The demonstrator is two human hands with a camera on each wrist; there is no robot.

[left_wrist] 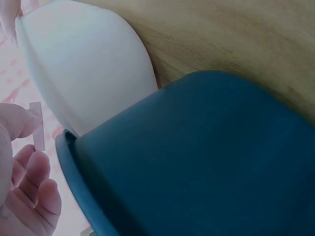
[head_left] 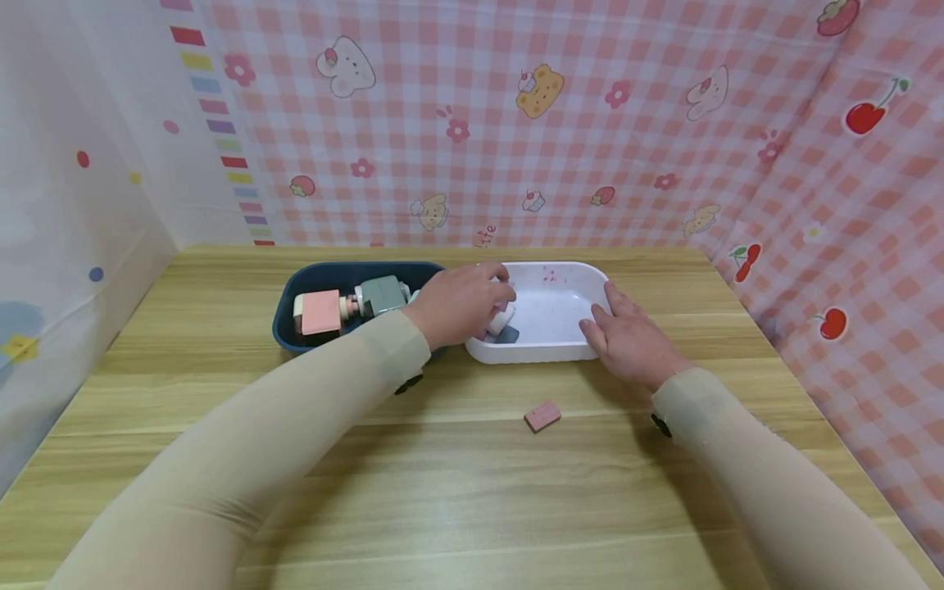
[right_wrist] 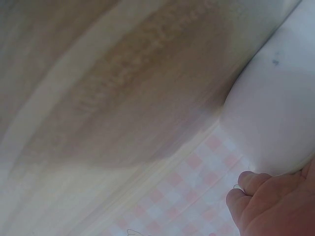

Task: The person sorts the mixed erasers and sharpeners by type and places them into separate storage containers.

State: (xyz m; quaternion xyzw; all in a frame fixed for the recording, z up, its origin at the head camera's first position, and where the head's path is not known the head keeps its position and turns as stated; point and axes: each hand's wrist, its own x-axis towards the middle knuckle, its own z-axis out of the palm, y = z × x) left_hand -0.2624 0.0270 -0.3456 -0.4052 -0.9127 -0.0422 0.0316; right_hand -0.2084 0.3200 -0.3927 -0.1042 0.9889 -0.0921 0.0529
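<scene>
Head view: left hand (head_left: 459, 301) reaches over the left rim of the white tray (head_left: 549, 348), fingers curled in a grip around small blocks (head_left: 501, 323), one white, one dark grey, low inside the tray's left end. Right hand (head_left: 627, 336) lies flat on the tray's right front corner, fingers straight and slightly spread, pressing the rim, pinching nothing. Dark blue bin (head_left: 289, 324) sits touching the tray on its left, holding a pink block (head_left: 320, 312) and a grey-green block (head_left: 381, 295). A loose pink brick (head_left: 542, 416) lies on the wooden tabletop (head_left: 442, 492), in front of the tray, between the two forearms. Left wrist view shows only the outer walls of the bin and the tray from below, plus curled fingers (left_wrist: 30, 182) at the frame's left edge; the blocks are hidden here. Right wrist view is blurred: tabletop grain, the tray's white wall, knuckles at the lower right. Pink checked cloth behind.
</scene>
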